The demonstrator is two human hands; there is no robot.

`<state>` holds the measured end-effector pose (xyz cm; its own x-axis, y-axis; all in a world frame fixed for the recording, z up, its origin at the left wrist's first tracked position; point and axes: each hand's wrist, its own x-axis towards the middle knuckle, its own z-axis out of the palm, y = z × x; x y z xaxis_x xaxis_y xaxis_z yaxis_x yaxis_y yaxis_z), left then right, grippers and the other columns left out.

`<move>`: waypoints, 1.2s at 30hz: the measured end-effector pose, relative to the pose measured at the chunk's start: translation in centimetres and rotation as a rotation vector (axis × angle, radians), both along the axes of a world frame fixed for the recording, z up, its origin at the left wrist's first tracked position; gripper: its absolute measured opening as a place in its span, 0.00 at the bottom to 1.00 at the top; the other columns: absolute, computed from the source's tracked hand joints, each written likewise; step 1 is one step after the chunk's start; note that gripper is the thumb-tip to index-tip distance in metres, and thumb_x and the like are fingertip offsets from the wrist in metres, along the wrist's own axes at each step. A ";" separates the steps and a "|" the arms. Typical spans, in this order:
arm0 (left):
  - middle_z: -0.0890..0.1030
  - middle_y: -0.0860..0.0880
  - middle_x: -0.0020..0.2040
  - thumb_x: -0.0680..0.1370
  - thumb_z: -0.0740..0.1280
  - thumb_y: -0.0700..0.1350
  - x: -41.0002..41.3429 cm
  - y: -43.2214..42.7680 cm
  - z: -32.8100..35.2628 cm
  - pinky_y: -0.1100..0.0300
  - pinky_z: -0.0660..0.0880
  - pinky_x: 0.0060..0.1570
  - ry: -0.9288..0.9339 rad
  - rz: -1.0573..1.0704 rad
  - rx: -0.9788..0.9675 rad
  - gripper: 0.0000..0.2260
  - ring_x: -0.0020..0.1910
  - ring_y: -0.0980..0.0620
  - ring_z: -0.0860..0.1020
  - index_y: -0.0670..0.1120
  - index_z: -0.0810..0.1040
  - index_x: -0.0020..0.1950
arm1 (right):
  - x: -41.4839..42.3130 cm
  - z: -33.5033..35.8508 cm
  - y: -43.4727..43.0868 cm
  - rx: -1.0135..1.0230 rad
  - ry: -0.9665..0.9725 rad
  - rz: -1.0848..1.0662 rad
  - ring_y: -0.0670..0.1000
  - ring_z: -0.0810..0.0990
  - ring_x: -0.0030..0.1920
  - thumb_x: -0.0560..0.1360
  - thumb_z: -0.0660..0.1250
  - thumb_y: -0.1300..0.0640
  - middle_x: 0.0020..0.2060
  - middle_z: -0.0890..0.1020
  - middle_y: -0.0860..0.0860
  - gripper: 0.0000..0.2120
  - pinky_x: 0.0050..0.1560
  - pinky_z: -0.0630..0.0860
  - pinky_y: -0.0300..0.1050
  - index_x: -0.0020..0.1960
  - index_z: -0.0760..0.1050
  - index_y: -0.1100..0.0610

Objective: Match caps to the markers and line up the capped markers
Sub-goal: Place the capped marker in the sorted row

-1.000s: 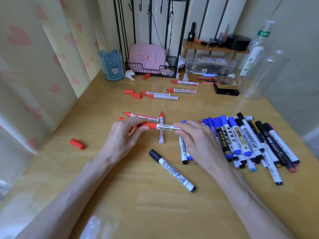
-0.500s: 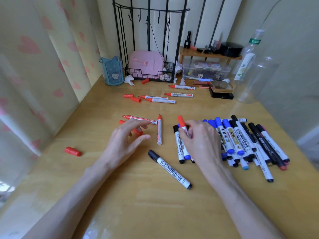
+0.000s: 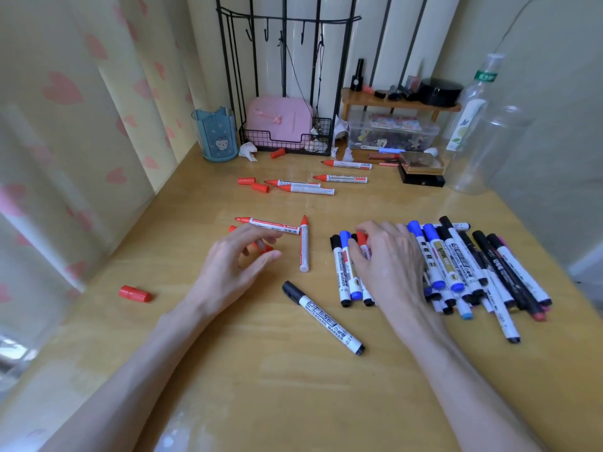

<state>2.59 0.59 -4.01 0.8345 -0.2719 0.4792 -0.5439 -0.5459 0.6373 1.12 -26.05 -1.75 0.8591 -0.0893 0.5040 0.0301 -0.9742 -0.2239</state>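
- Between the thumb and curled fingers of the right hand (image 3: 388,269) sits a red-capped marker (image 3: 361,239). The hand pinches it near the cap, low over the table (image 3: 261,402). Only the red cap and a little white barrel show.
- Just left of that grip lie a blue-capped marker (image 3: 348,269) and a black-capped marker (image 3: 340,275). They are side by side, with their caps pointing away from the person.
- Right of the grip, partly under the palm, spreads a crowd of capped markers (image 3: 456,265). Their caps are mostly blue or black, and several overlap.
- Nearer the person and left of the right wrist, a slanted black marker (image 3: 323,318) lies capped, apart from the others.
- Well left of the grip, the left hand (image 3: 228,265) hovers with its fingers loosely bent and apart, holding nothing. I cannot tell whether its fingertips touch the table.
- Under those fingers peek two red caps (image 3: 265,247).
- Between the two hands lies an uncapped red marker (image 3: 304,252), tip pointing away.
- A crosswise red marker (image 3: 270,224), also uncapped, lies just beyond the left fingers, its end close to the first.
- Farther left of the left hand, a lone red cap (image 3: 134,293) rests by itself.
- Far beyond both hands lie four far red markers (image 3: 306,190), uncapped, with far loose caps (image 3: 246,181) beside them.
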 end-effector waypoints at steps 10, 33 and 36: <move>0.84 0.56 0.53 0.77 0.71 0.62 -4.5 8.9 0.6 0.58 0.75 0.49 0.053 0.067 0.061 0.16 0.54 0.51 0.81 0.56 0.84 0.60 | -0.7 -0.8 8.9 0.120 0.033 0.445 0.53 0.76 0.50 0.76 0.72 0.48 0.44 0.80 0.47 0.09 0.55 0.73 0.50 0.55 0.83 0.50; 0.86 0.59 0.50 0.81 0.73 0.44 -2.5 9.4 1.3 0.68 0.72 0.46 0.147 0.141 0.063 0.05 0.49 0.57 0.83 0.53 0.85 0.55 | 1.0 0.5 9.5 -0.023 0.237 0.141 0.57 0.78 0.58 0.79 0.69 0.48 0.55 0.82 0.55 0.16 0.56 0.75 0.51 0.62 0.77 0.55; 0.86 0.58 0.51 0.80 0.73 0.45 -1.1 6.8 1.5 0.62 0.75 0.46 0.172 0.093 0.021 0.05 0.49 0.57 0.83 0.53 0.85 0.55 | 1.3 0.6 9.2 -0.057 0.239 0.115 0.58 0.80 0.56 0.79 0.70 0.49 0.52 0.83 0.56 0.16 0.49 0.74 0.48 0.62 0.76 0.57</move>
<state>1.50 7.37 -2.47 0.9256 -0.1986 0.3223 -0.3747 -0.6031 0.7042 2.44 -16.86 -1.12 0.9571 0.0388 0.2871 0.0944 -0.9787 -0.1825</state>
